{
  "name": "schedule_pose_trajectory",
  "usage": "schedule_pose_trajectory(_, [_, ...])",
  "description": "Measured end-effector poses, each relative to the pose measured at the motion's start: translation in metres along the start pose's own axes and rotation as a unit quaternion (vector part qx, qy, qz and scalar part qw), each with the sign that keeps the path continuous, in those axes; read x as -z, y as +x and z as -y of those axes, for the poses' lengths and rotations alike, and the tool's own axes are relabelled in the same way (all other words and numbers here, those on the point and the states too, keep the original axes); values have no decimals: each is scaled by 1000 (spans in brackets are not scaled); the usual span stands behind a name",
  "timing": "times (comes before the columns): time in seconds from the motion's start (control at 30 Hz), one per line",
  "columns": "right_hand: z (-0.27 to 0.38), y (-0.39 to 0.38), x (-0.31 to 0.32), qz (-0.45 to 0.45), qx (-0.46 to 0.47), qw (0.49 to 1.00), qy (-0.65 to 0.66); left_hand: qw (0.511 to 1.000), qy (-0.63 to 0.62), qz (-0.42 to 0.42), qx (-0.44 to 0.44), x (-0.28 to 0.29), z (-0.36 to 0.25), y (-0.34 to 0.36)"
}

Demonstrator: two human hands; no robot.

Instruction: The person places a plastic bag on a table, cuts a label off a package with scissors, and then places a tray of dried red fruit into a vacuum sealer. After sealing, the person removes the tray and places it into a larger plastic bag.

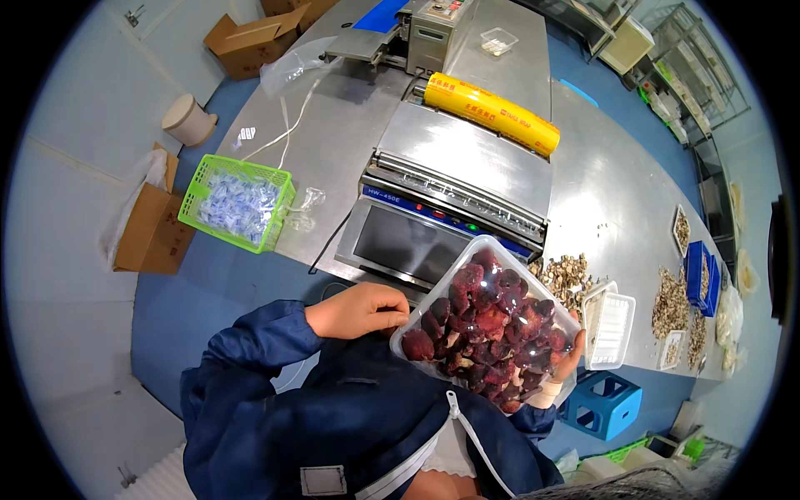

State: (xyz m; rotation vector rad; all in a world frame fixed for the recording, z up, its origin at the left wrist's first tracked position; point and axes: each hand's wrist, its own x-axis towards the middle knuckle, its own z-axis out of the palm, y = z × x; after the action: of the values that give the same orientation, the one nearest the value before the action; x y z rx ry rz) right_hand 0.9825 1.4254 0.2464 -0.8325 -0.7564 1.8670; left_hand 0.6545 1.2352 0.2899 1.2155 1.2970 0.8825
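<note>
A clear plastic tray of dark red mushrooms [487, 329], covered in glossy film, is held tilted in front of me. My right hand [565, 357] grips it along the right side, partly hidden behind it. The fingers of my left hand [362, 310] are curled in a pinch at the tray's left edge. Just beyond the tray stands a steel film-wrapping machine [462, 171], with a flat heating plate [392, 242] at its front and a yellow film roll [492, 112] across its back.
A green basket of small packets [202, 187] sits left on the steel table [317, 133]. Dried mushrooms [562, 271], white trays [612, 329] and a blue crate [700, 275] are right. A blue stool [604, 404] stands below; cartons [146, 233] stand left; another machine [429, 42] is behind.
</note>
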Motion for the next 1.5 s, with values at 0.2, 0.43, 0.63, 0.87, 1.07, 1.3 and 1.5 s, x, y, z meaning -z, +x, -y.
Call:
schedule_pose_trajectory(0.2, [-3, -1, -11, 22, -9, 999, 45, 999, 5, -2, -32, 0, 11, -3])
schedule_pose_trajectory(0.43, [-16, 2, -2, 5, -15, 1000, 23, 974, -149, -150, -83, -19, 46, -6])
schedule_pose_trajectory(0.63, [-23, 10, -7, 22, -5, 999, -42, 917, -380, -114, 47, -47, 62, -8])
schedule_pose_trajectory(0.87, [-22, 25, -22, 7, -38, 999, 5, 991, -18, -127, -45, -52, 53, -27])
schedule_pose_trajectory(1.07, [-14, 32, -64, 149, -107, 983, 18, 896, -372, -230, -80, 5, 41, 22])
schedule_pose_trajectory(1.3, [-29, 13, -92, 190, -191, 937, 221, 853, -499, -154, 1, 21, 17, 49])
schedule_pose_trajectory(1.5, [-50, -45, -78, 182, -267, 899, 295, 759, -641, -98, 64, 10, 36, 36])
